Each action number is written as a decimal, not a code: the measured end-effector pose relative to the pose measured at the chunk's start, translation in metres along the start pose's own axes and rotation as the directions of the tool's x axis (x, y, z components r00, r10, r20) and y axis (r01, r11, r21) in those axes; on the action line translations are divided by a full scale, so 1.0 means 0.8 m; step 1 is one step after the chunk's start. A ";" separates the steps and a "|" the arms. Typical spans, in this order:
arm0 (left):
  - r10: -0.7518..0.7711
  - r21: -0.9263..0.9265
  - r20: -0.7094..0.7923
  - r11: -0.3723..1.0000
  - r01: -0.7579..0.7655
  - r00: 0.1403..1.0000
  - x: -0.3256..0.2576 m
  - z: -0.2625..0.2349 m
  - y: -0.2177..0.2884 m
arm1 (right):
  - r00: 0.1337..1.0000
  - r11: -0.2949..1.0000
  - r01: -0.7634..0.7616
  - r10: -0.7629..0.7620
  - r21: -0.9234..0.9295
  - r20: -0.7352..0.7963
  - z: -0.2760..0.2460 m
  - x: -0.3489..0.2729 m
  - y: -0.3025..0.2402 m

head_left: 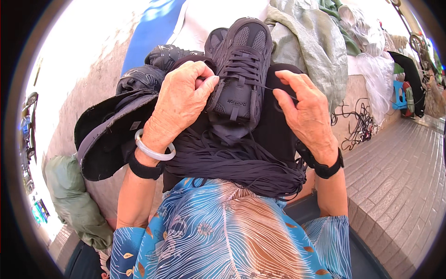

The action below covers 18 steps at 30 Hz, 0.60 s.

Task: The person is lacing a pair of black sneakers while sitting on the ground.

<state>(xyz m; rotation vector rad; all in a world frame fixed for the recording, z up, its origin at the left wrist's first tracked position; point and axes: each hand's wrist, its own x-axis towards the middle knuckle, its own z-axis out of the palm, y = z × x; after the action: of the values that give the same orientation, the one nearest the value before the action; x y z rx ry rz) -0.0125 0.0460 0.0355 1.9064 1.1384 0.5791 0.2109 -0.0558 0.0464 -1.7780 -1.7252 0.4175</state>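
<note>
Across the person's lap, toe pointing away, lies a black lace-up shoe, with open mesh set into its toe, smooth overlays round the sides, and a padded tongue bearing raised lettering and a small fabric loop. Flat dark lace already crosses the upper eyelets in close rows. The left hand pinches thumb against forefinger at the shoe's left edge, gripping a lace that runs thin and taut over the tongue to the right hand. There thumb and forefinger stand apart with the lace passing between them; whether the hidden fingers clasp it, I cannot tell.

A thick, loose hank of dark laces spreads just below the shoe, stringy and matte, over a blue-and-brown shirt printed with fine white lines. A smooth pale bangle circles the left wrist above a black band.

Beside the left forearm, dark shoe pieces lie stacked, soft and curved, and the left hand hides part of the lacing edge. Crumpled grey-green woven sacking lies beyond the right hand, while tangled black cords sit on the floor near filmy white plastic
</note>
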 end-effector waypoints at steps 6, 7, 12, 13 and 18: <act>0.233 0.176 -0.063 0.960 -0.219 0.970 0.004 -0.016 0.025 | 0.994 0.996 0.079 -0.076 -0.030 0.085 0.027 -0.008 0.002; 0.174 0.215 -0.011 0.962 -0.167 0.985 0.001 -0.019 0.018 | 0.989 0.995 0.100 -0.098 -0.013 0.111 0.027 -0.009 0.003; 0.069 0.205 0.019 0.976 -0.071 0.997 -0.008 -0.016 0.003 | 0.986 0.994 0.113 -0.113 0.005 0.120 0.023 -0.010 0.004; 0.053 0.218 0.039 0.974 -0.061 0.998 -0.006 -0.015 0.002 | 0.986 0.993 0.107 -0.101 -0.040 0.132 0.020 -0.009 0.003; 0.078 0.295 0.061 0.951 -0.093 0.995 0.001 -0.012 -0.003 | 0.986 0.999 0.039 -0.042 0.020 0.162 0.010 -0.002 0.003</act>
<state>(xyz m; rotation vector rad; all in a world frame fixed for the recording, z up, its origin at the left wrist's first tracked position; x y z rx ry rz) -0.0200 0.0516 0.0388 2.2244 1.1683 0.4226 0.2075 -0.0559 0.0381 -1.7349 -1.8604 0.5720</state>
